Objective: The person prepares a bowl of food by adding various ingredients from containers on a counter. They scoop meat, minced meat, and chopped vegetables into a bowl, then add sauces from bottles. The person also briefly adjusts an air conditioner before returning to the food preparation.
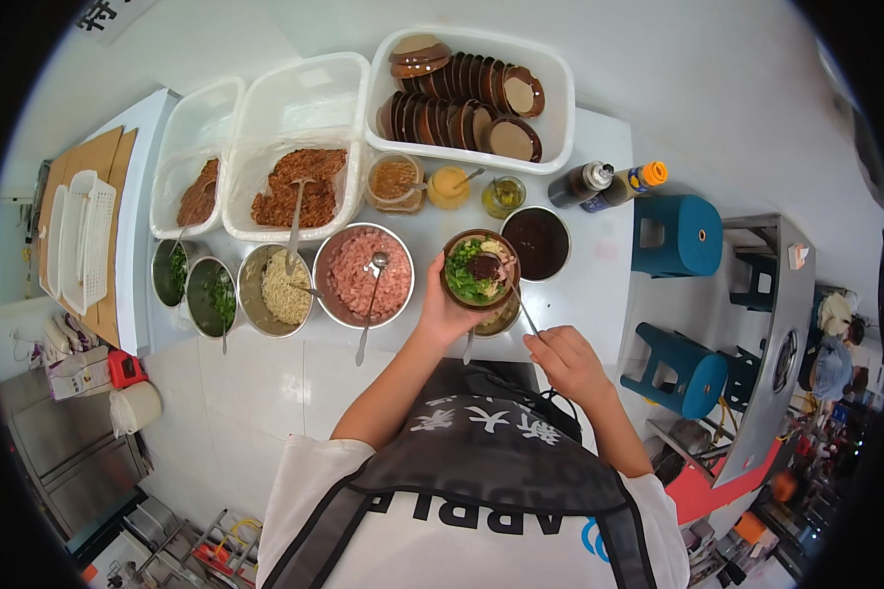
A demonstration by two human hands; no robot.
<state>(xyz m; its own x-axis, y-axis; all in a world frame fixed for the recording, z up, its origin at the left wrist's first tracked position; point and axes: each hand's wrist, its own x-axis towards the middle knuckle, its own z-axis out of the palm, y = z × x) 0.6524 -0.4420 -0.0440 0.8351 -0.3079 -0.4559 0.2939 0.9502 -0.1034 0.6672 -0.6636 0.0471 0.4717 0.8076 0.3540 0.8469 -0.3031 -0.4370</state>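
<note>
My left hand (pixel 443 313) holds a small brown bowl (pixel 449 287) up over the table's front edge. Inside it lie chopped green onion (pixel 462 278), pale pink and yellowish bits, and a dark paste (pixel 484 265) in the middle. In my right hand (pixel 569 361) is the handle of a metal spoon (pixel 528 315); its head reaches into the bowl at the paste. Just behind, to the right, stands a steel bowl of dark sauce (pixel 536 244). Partly hidden below the held bowl is another metal bowl (pixel 514 318), with a spoon handle (pixel 469 346) sticking out toward me.
Left along the white table (pixel 597 309) stand steel bowls of diced pink meat (pixel 350 283), pale shreds (pixel 283 287) and chopped greens (pixel 223 302). Behind are tubs of reddish-brown mince (pixel 320 199) and stacked brown bowls (pixel 442 121), jars, and two bottles (pixel 580 184). Blue stools (pixel 681 235) stand right.
</note>
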